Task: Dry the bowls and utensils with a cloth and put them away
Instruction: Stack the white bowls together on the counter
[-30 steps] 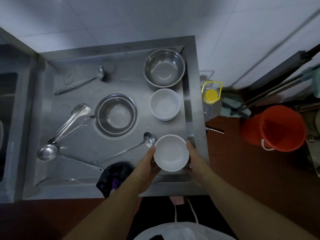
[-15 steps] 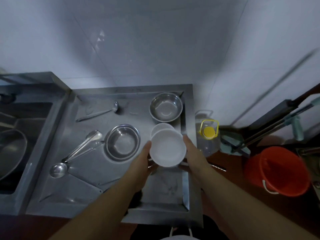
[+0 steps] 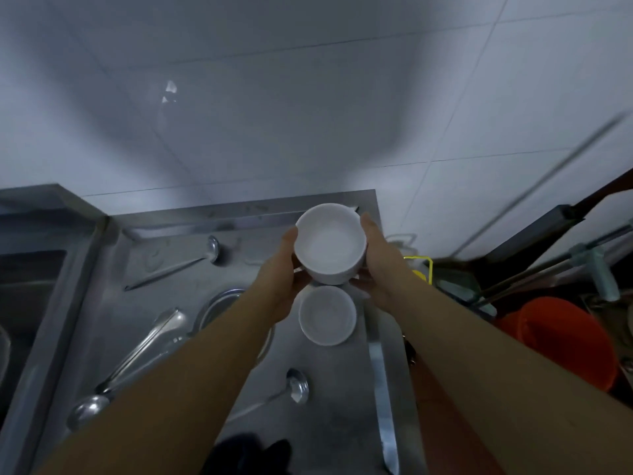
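I hold a white bowl [image 3: 329,243] raised above the far right corner of the steel draining board [image 3: 212,279]. My left hand [image 3: 282,275] grips its left side and my right hand [image 3: 378,262] its right side. A second white bowl [image 3: 327,315] stands on the board just below it. A steel bowl [image 3: 219,305] lies partly hidden under my left forearm. A ladle [image 3: 178,265] lies at the back, long steel utensils [image 3: 144,347] at the left, and a spoon [image 3: 296,389] near the front. A dark cloth [image 3: 246,452] sits at the board's front edge.
A sink basin [image 3: 24,293] opens at the far left. White tiled wall [image 3: 274,114] rises behind the board. On the floor to the right stand an orange bucket [image 3: 561,341], a yellow-capped bottle [image 3: 419,269] and leaning mop handles [image 3: 548,265].
Both hands have lifted the white bowl up and away toward the back right corner. The view has tilted up to the wall. The far steel bowl is now hidden behind the raised bowl.
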`<state>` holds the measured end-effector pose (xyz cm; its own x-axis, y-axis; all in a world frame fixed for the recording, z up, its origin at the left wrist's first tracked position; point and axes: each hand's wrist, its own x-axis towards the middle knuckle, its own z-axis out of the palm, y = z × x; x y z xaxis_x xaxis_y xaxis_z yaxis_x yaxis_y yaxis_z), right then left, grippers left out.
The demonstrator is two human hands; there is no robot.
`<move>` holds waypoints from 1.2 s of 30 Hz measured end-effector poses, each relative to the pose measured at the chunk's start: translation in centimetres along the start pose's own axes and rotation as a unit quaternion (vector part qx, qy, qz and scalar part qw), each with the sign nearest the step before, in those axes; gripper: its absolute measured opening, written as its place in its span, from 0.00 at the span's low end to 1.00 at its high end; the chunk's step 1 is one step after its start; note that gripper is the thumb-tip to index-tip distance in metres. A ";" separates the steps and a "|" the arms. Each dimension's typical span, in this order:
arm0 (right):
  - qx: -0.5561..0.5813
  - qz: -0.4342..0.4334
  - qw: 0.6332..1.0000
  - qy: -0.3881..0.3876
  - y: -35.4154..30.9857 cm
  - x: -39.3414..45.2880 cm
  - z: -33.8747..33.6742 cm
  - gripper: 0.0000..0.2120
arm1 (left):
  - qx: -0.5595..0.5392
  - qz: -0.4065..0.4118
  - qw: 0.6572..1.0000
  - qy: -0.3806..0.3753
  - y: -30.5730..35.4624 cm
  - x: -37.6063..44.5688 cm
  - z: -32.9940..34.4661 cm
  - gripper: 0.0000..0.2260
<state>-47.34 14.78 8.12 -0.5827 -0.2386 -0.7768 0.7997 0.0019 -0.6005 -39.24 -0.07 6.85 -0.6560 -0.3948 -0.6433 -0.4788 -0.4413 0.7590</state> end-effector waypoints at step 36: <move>-0.065 -0.004 0.991 0.117 1.5 16.6 3.3 0.35 | -0.085 -0.112 0.990 0.015 -1.9 14.9 0.3 0.16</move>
<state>-55.30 7.61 -5.07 -0.6187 -0.0084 -0.7856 0.7784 0.1293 -0.6144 -48.26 -4.84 -4.13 -0.5256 -0.2934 -0.7985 -0.5034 -0.6493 0.5700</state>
